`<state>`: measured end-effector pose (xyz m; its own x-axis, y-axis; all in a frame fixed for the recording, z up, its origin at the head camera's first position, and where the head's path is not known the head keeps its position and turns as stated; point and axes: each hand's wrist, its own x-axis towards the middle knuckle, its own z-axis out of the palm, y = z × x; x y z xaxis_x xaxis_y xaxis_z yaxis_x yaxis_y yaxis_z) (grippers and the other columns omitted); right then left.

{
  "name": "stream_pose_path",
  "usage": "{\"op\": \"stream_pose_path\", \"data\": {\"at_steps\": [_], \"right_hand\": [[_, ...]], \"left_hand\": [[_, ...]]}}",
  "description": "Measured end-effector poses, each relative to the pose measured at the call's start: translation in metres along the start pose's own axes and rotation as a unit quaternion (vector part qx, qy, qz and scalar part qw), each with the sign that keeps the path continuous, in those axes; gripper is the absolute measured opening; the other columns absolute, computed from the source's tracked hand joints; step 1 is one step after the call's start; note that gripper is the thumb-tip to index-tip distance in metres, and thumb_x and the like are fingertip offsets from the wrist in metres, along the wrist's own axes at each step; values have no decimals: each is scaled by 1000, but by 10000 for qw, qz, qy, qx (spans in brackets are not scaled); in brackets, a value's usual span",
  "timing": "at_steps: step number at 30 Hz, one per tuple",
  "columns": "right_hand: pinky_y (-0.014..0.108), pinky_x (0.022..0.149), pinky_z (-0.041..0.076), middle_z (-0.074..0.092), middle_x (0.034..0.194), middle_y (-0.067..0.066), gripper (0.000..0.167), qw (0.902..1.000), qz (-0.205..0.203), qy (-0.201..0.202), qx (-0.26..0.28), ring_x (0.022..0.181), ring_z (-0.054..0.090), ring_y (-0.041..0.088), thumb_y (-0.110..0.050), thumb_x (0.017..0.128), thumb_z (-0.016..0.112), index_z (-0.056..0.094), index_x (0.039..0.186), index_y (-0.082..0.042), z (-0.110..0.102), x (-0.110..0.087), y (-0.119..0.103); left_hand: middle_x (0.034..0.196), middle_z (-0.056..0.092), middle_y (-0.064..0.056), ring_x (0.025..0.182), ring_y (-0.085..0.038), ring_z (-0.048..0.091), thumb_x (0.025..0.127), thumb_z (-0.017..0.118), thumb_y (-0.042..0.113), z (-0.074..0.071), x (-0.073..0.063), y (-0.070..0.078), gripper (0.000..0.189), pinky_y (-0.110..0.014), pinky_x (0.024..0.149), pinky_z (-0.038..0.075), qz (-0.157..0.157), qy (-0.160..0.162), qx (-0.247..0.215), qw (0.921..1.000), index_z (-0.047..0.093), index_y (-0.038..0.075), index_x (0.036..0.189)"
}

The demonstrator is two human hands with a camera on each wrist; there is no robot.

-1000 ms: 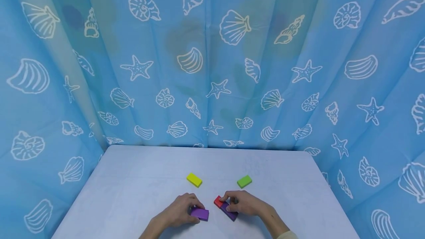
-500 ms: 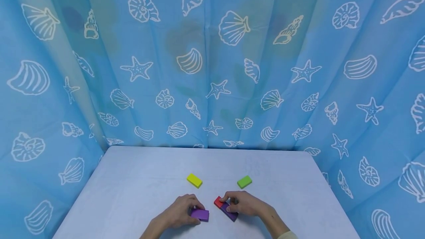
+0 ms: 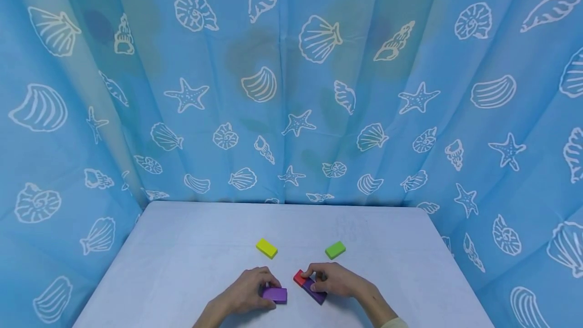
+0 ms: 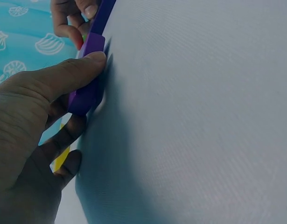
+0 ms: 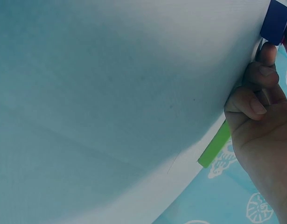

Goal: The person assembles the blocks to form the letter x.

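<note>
My left hand pinches a purple rectangular block on the white table, thumb on the near side and fingers on the far side. In the left wrist view, the thumb lies along that block. To its right, my right hand holds a dark purple block, set end to end with a red block; the two appear to touch. One fingertip rests at the red block, and the thumb is on the dark purple one. The right wrist view shows only an end of the dark block.
Beyond the hands, a yellow block lies at left and a green block at right. The white table ends at a blue curtain printed with shells and starfish, at the back and both sides.
</note>
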<state>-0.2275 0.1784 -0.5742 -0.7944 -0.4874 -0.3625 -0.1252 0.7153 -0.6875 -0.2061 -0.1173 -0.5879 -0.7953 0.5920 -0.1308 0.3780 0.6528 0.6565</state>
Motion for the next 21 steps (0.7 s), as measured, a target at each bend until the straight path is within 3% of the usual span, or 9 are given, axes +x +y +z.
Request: {"op": "stream_pose_path", "data": {"at_steps": [8, 21], "right_hand": [[35, 72, 42, 60, 91, -4, 22, 10000, 19, 21, 3, 82, 55, 16, -24, 94, 71, 70, 111, -37, 0, 0, 0], [34, 71, 41, 60, 89, -5, 21, 10000, -37, 49, -41, 81, 54, 15, -24, 93, 71, 70, 111, -36, -1, 0, -1]], "left_hand": [[103, 59, 20, 92, 2, 53, 81, 84, 38, -1, 0, 2, 35, -28, 85, 48, 64, 42, -23, 10000, 71, 33, 112], [99, 57, 18, 89, 0, 52, 80, 85, 35, 0, 3, 7, 35, -25, 82, 48, -128, 47, -264, 9996, 70, 31, 112]]}}
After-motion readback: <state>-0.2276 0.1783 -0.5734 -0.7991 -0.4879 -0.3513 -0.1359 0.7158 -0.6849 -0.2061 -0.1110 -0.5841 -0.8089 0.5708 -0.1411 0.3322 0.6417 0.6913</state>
